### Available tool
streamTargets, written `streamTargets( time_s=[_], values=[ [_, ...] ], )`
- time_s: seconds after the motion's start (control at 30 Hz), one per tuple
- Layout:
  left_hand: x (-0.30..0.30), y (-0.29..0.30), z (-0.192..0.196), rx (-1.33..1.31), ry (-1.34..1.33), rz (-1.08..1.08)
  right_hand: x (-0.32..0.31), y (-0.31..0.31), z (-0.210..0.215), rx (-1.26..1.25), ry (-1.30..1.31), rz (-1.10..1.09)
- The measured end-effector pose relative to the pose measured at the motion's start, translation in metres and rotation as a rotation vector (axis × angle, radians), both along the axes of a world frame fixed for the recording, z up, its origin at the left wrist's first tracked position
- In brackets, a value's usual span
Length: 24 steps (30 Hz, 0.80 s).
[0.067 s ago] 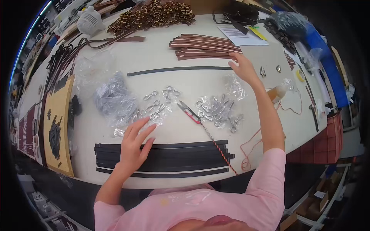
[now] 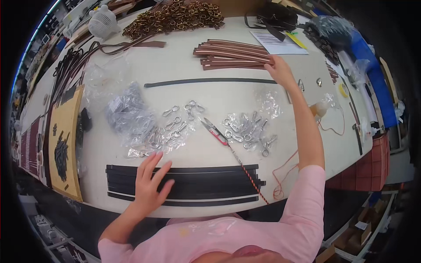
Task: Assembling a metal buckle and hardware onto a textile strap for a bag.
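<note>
Logging from the head view, I count the following on the pale worktable [image 2: 219, 94].

Left hand [image 2: 151, 182]: lies flat, palm down, fingers spread and straight, gripping nothing. It rests on the near stack of black straps [image 2: 210, 184], toward that stack's left end, by the table's front edge.

Right hand [image 2: 280, 72]: arm stretched far across the table, fingertips touching the right ends of the brown leather straps [image 2: 232, 55]. The fingers look loosely curled over those ends; whether they actually pinch a strap I cannot tell at this size.

Single black strap [image 2: 210, 81]: lies alone, lengthwise, between the brown pile and the hardware, just beside the right hand.

Metal snap hooks [image 2: 180, 120]: scattered loose at centre, partly on clear plastic bags [image 2: 127, 114] (one bag holds a dark bundle).

Second cluster of snap hooks [image 2: 247, 131]: right of centre, also on crumpled plastic, under the right forearm's line.

Red-handled snips [image 2: 215, 130]: between the two clusters, lying at a slant.

Braided red-and-dark cord [image 2: 250, 175]: runs from the snips across the black stack to the front edge.

Heap of brass-coloured rings [image 2: 175, 15]: far edge, well apart from both hands.

Printed sheet [image 2: 280, 44]: far right, beyond the brown straps.
</note>
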<state>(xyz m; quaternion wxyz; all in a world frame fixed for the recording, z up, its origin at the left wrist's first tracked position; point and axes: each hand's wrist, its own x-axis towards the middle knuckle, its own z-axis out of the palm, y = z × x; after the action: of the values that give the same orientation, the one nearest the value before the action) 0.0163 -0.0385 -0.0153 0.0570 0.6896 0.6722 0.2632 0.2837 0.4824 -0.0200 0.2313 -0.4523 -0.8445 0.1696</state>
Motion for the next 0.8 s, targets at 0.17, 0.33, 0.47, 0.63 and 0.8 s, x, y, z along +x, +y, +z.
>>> streamTargets(
  time_s=[0.17, 0.33, 0.47, 0.63, 0.8],
  values=[
    [0.004, -0.072, -0.028, -0.244, 0.170, 0.007, -0.003, 0.137, -0.007, 0.273, -0.098, -0.232],
    [0.000, -0.080, -0.032, -0.309, 0.177, 0.059, -0.038, 0.218, -0.002, 0.023, 0.032, -0.341],
    [-0.003, -0.087, -0.037, -0.335, 0.187, 0.033, -0.044, 0.263, -0.013, 0.001, 0.153, -0.308],
    [-0.007, -0.086, -0.041, -0.353, 0.181, 0.012, -0.036, 0.312, -0.028, 0.056, -0.170, -0.485],
    [-0.003, -0.082, -0.029, -0.359, 0.177, 0.045, -0.057, 0.320, 0.023, 0.313, 0.145, -0.308]
  ],
)
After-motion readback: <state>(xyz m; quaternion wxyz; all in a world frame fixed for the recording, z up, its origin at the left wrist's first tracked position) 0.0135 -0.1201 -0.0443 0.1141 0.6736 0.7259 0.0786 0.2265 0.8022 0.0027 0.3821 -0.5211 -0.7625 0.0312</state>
